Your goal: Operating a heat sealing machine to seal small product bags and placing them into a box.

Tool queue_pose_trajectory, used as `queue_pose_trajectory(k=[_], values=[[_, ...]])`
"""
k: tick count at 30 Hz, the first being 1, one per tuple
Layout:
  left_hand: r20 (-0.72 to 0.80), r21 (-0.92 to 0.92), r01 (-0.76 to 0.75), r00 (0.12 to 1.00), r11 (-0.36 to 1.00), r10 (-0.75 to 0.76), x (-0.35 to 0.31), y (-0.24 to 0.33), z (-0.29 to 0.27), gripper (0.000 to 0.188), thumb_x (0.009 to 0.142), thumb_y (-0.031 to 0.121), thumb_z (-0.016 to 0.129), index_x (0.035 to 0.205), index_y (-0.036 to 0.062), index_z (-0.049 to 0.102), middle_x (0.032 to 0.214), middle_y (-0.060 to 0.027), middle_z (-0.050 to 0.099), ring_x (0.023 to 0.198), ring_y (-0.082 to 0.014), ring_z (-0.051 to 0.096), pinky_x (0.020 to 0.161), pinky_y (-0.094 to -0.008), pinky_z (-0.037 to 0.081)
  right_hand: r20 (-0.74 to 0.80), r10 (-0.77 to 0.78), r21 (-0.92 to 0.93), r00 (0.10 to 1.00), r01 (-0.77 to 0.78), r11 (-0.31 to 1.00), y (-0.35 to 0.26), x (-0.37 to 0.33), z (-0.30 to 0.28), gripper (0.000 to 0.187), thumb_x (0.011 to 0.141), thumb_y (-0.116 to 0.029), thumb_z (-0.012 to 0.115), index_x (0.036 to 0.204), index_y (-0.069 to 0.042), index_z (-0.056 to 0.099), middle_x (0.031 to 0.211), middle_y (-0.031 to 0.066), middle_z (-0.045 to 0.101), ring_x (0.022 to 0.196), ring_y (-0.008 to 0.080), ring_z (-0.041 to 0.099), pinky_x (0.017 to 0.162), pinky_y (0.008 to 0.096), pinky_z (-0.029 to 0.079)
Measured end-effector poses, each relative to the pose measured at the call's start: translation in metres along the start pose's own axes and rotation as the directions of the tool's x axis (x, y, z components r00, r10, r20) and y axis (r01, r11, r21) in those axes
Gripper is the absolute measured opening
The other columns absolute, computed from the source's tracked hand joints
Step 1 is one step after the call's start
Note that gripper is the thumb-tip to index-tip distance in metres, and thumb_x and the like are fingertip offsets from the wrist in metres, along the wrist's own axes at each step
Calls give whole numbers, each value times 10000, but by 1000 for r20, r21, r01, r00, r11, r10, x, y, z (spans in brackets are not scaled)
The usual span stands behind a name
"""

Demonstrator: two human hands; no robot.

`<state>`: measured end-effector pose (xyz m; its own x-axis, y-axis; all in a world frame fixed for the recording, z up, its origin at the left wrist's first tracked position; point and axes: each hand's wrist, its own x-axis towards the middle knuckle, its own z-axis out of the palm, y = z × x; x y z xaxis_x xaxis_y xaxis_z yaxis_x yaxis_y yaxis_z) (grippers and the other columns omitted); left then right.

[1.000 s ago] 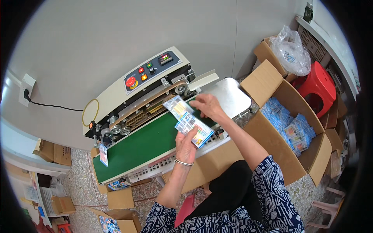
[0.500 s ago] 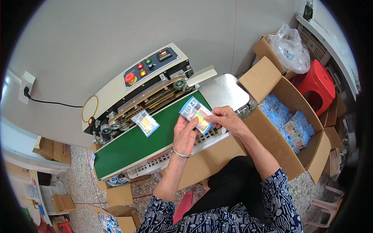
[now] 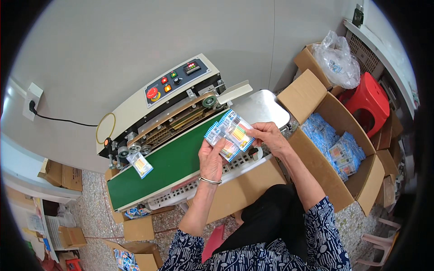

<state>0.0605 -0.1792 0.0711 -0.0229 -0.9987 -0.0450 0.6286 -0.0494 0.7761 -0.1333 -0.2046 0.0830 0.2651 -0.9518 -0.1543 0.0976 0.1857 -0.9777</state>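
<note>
Both hands pinched a stack of blue-edged clear plastic packets (image 3: pixel 229 134): left hand (image 3: pixel 211 159) beneath it, right hand (image 3: pixel 268 135) beside it, above the green conveyor belt (image 3: pixel 167 167).

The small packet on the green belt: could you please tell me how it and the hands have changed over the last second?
The small packet, placed on the green belt by the right hand, has ridden left to the far end. The right hand drew back, and both it and the left hand now hold the stack of packets. The open box stayed put.
</note>
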Motion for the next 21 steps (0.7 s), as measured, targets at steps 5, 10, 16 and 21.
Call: queue_pose_trajectory(k=[5, 10, 16, 21], values=[[24, -18, 19, 1000, 1000, -19, 2, 2, 7, 310, 838, 30, 619, 1129, 29, 511, 1082, -68, 602, 968, -148, 588, 880, -307, 478, 66, 34, 67, 997, -38, 997, 4, 3, 1, 238, 852, -244, 632, 939, -26, 674, 697, -19, 617, 581, 34, 530, 529, 176, 411], [0, 27, 7, 1000, 1000, -7, 4, -2, 5, 328, 822, 8, 629, 1128, 26, 512, 1078, -66, 605, 951, -138, 591, 862, -294, 486, 74, 51, -42, 996, -48, 998, -1, 2, 5, 222, 864, -244, 617, 871, -29, 670, 656, -23, 606, 548, 35, 522, 516, 167, 417], [-107, -25, -51, 993, 998, 49, 6, -2, 2, 305, 828, -4, 613, 1116, 30, 520, 1048, -63, 614, 921, -141, 604, 825, -293, 506, 28, -2, -86, 1000, 4, 996, 2, 8, 3, 221, 865, -254, 611, 819, -43, 659, 621, -24, 582, 542, 28, 507, 507, 170, 406], [-170, -27, -75, 983, 997, 69, 5, 5, -15, 254, 840, 3, 601, 1082, 35, 532, 1004, -59, 620, 878, -147, 616, 798, -286, 516, -136, -13, -87, 991, 1, 996, -6, 19, -4, 240, 867, -277, 597, 787, -57, 645, 580, -28, 550, 495, 27, 454, 464, 174, 353]])
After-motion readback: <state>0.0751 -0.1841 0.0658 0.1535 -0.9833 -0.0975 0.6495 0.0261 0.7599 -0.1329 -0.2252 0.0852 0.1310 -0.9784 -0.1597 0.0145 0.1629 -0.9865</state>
